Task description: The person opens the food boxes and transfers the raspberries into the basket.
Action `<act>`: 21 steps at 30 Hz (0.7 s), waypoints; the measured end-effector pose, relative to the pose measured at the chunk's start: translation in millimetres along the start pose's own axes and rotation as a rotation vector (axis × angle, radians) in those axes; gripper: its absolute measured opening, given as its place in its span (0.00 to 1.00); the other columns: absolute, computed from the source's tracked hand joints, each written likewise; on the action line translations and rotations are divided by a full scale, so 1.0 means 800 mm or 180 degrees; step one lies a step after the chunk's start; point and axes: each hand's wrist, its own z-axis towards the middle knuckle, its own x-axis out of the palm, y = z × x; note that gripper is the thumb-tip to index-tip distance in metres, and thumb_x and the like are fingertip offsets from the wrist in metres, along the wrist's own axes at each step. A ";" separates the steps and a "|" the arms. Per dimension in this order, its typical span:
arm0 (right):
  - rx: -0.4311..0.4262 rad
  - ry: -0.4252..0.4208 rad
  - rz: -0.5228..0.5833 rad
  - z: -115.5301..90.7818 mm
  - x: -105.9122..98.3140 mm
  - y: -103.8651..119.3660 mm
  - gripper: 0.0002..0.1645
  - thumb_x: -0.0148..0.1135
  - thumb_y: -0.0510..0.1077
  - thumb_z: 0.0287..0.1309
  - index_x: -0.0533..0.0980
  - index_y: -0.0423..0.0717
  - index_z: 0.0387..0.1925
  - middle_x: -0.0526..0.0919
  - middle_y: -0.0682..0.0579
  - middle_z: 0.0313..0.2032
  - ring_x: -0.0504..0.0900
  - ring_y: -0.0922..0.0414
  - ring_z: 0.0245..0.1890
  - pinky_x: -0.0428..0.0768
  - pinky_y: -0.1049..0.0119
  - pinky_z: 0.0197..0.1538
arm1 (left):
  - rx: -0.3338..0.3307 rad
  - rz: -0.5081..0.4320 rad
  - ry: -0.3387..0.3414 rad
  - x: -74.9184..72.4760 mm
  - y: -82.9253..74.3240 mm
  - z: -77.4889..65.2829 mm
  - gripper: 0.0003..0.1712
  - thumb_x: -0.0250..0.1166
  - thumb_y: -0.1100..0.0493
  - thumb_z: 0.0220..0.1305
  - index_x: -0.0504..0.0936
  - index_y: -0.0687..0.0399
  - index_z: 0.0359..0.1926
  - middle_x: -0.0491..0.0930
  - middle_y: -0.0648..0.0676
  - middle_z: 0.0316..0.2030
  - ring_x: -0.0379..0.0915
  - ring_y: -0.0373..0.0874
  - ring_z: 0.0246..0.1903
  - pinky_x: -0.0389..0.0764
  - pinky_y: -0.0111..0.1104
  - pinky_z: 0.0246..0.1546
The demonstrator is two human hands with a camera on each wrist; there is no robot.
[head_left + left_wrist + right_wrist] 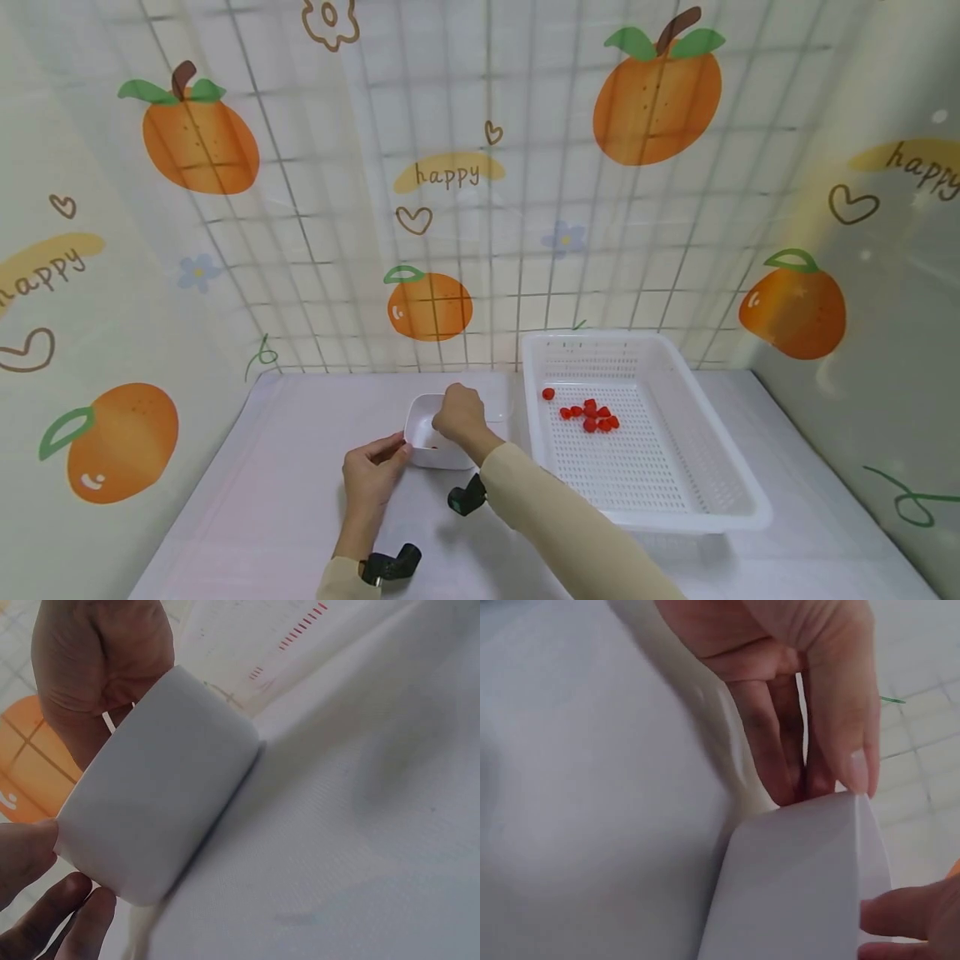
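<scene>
A white, rounded-square plastic bowl [442,457] stands on the table. My left hand [372,479] pinches its left edge between thumb and fingers; the left wrist view shows the fingertips [86,922] against the wall of the bowl. Over the bowl is my right hand [460,417], bent down with its fingers inside. The left wrist view shows this hand from below, its fingertips hidden behind the bowl's wall, so whether it holds anything is not visible. A tiny reddish spot shows inside the bowl near its front wall.
To the right stands a large white perforated basket [660,467] with several small red berries [590,414] toward its back left. Something clear with a faint outline [498,406] lies between bowl and basket. Printed curtains [337,250] close off the back and sides.
</scene>
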 end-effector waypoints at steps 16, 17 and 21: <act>-0.0157 -0.0287 -0.0319 0.011 0.021 -0.012 0.04 0.69 0.32 0.52 0.79 0.38 0.29 0.83 0.44 0.26 0.81 0.51 0.26 0.84 0.55 0.28 | 0.0003 0.0012 0.0027 -0.002 -0.002 0.002 0.13 0.79 0.68 0.56 0.92 0.64 0.44 0.91 0.59 0.39 0.83 0.44 0.37 0.81 0.23 0.35; -0.0172 -0.0284 -0.0350 0.011 0.022 -0.012 0.04 0.68 0.32 0.54 0.79 0.37 0.29 0.82 0.44 0.25 0.81 0.51 0.26 0.83 0.56 0.27 | -0.0006 0.0021 0.0037 -0.002 -0.002 0.002 0.13 0.79 0.68 0.56 0.92 0.63 0.44 0.91 0.59 0.39 0.84 0.45 0.38 0.81 0.23 0.35; -0.0207 -0.0214 -0.0551 0.011 0.025 -0.013 0.02 0.64 0.34 0.62 0.81 0.36 0.35 0.84 0.43 0.30 0.83 0.49 0.31 0.85 0.54 0.30 | -0.0011 0.0032 0.0074 -0.002 -0.002 0.001 0.13 0.78 0.68 0.57 0.92 0.64 0.44 0.91 0.59 0.39 0.85 0.46 0.39 0.82 0.23 0.36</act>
